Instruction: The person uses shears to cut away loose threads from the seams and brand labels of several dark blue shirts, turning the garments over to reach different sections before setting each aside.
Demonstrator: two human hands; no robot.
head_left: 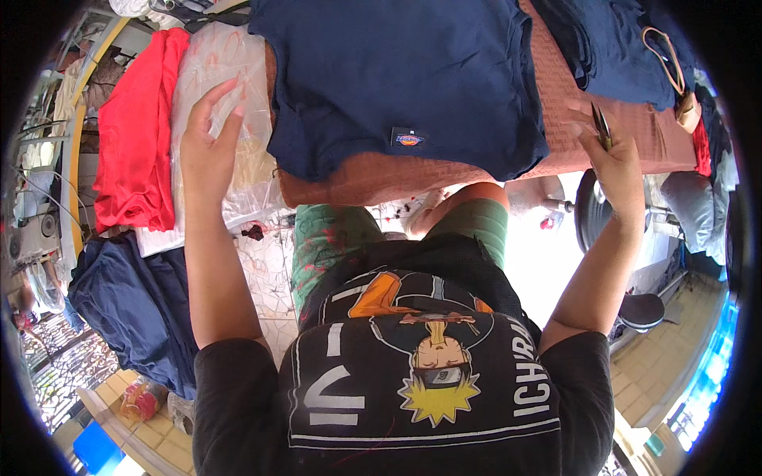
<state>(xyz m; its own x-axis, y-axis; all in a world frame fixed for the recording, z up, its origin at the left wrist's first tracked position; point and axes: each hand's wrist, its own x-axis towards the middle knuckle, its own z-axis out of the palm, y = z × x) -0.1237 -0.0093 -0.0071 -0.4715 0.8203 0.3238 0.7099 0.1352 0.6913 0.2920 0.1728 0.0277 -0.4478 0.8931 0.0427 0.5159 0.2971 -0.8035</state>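
A navy blue garment lies spread on the brown cloth-covered table, with a small sewn label near its front edge. My left hand is raised to the left of the garment, fingers apart and holding nothing. Beneath it is a clear plastic sheet or bag. On the right side, my right hand is closed around small pointed metal thread snips, their blades pointing away from me. Neither hand touches the garment.
Folded navy cloth is stacked at the far right, with a looped cord beside it. Red fabric hangs at the left, above more dark blue cloth. A dark round wheel stands below the table's right side.
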